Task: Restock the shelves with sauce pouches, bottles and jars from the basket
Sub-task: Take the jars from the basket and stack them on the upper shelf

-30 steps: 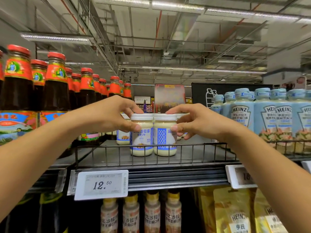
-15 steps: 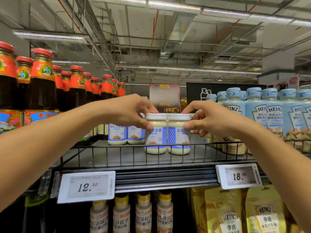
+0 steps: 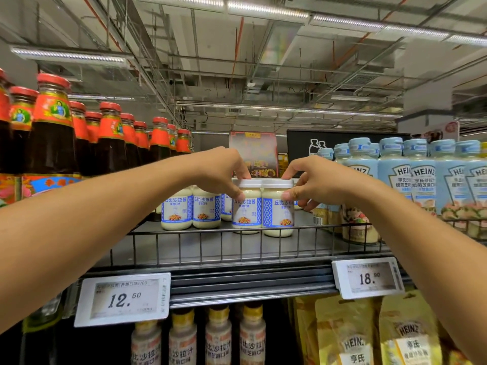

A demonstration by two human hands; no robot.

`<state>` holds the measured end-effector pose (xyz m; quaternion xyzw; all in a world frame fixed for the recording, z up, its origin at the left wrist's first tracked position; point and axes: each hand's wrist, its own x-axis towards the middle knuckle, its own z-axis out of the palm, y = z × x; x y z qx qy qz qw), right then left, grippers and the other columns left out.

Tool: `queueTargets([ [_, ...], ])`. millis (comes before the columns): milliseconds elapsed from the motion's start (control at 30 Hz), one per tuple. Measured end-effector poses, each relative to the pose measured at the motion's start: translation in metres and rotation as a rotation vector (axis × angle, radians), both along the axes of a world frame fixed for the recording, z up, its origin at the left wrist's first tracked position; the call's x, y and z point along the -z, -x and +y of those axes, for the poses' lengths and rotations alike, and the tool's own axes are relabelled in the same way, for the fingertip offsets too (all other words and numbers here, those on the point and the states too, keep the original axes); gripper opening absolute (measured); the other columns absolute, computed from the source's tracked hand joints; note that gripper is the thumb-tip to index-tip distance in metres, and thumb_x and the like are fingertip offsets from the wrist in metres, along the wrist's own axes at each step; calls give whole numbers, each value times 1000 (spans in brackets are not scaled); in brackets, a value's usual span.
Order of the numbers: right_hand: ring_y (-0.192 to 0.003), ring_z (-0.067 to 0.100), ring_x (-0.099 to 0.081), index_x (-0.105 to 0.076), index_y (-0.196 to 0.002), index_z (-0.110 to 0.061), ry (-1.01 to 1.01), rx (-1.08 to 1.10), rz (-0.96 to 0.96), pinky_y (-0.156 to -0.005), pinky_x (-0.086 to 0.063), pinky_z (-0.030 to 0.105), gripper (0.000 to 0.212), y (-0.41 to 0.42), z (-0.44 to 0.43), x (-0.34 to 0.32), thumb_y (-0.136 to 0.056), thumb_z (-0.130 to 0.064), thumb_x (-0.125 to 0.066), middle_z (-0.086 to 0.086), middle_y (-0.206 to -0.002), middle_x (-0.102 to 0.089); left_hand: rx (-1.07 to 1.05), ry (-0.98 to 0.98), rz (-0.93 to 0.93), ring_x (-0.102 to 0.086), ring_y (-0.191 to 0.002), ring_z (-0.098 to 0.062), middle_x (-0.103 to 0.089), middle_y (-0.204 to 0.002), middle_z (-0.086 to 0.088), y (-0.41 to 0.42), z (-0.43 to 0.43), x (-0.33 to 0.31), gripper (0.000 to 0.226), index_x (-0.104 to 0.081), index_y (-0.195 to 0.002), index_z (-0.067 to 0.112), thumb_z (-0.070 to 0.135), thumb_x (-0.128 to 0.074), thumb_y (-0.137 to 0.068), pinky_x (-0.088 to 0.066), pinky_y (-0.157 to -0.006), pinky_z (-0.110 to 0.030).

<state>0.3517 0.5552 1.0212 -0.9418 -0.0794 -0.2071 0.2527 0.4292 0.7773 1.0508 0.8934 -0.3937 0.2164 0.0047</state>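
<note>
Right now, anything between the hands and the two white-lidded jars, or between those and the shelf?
Nothing visible. The left hand and right hand grip the two white-lidded cream jars over the grey metal shelf, behind its wire rail.

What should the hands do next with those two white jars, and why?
Probably let go and pull back. The left hand and right hand each hold a jar near its lid. The left jar and right jar seem to stand upright on the shelf, side by side, beside matching jars. The rail partly hides their bottoms, so check first.
</note>
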Motion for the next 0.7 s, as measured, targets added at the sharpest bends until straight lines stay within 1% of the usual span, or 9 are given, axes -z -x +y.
queueTargets([
  [100, -78, 23, -73, -57, -115, -16, 14, 36, 24, -70, -64, 40, 38, -10, 3, -3, -85, -25, -78, 13, -98, -69, -18, -28, -6, -58, -121, -19, -64, -133, 3, -6, -1, -1, 58, -63, -131, 22, 44, -79, -80, -47, -101, -38],
  [200, -68, 18, -71, -55, -115, -15, 35, 66, 25, -55, -59, 29, 39, -22, 10, -4, -86, -25, -79, 11, -92, -67, -34, -33, -16, -58, -121, -20, -64, -133, 2, -13, -1, -1, 57, -63, -131, 22, 42, -79, -81, -47, -101, -38],
  [267, -64, 18, -70, -54, -114, -15, 66, 89, 29, -49, -56, 26, 39, -30, 13, -5, -86, -25, -78, 10, -87, -66, -45, -37, -27, -58, -121, -20, -64, -133, 2, -17, 0, 0, 54, -63, -131, 21, 40, -78, -82, -47, -101, -38],
  [367, -71, 24, -73, -52, -114, -16, 128, 118, 41, -50, -58, 29, 39, -41, 19, -7, -87, -26, -77, 10, -86, -66, -61, -56, -39, -60, -116, -21, -67, -127, 1, -22, -2, 2, 46, -67, -125, 20, 38, -76, -85, -47, -96, -34],
  [433, -75, 25, -74, -50, -115, -16, 174, 127, 52, -50, -58, 29, 36, -46, 22, -8, -90, -27, -74, 11, -91, -67, -73, -73, -47, -61, -111, -21, -69, -122, 0, -24, -2, 2, 39, -69, -120, 19, 38, -75, -86, -49, -93, -36],
  [533, -73, 23, -73, -49, -116, -17, 209, 125, 73, -51, -57, 29, 34, -50, 23, -9, -92, -26, -71, 12, -94, -69, -78, -76, -53, -62, -109, -21, -69, -118, 1, -28, -1, 2, 35, -70, -115, 19, 38, -74, -86, -49, -89, -35],
  [600, -67, 18, -71, -48, -116, -15, 209, 104, 85, -49, -56, 27, 34, -53, 21, -11, -92, -25, -71, 10, -89, -68, -80, -64, -50, -60, -113, -21, -67, -124, 1, -30, 0, 3, 43, -67, -123, 18, 39, -74, -86, -49, -92, -35],
  [700, -70, 19, -72, -49, -116, -14, 197, 80, 106, -56, -60, 30, 34, -56, 20, -14, -92, -24, -71, 11, -89, -69, -85, -42, -40, -58, -121, -21, -63, -133, 0, -33, 2, 3, 54, -62, -132, 18, 40, -75, -85, -47, -100, -37],
])
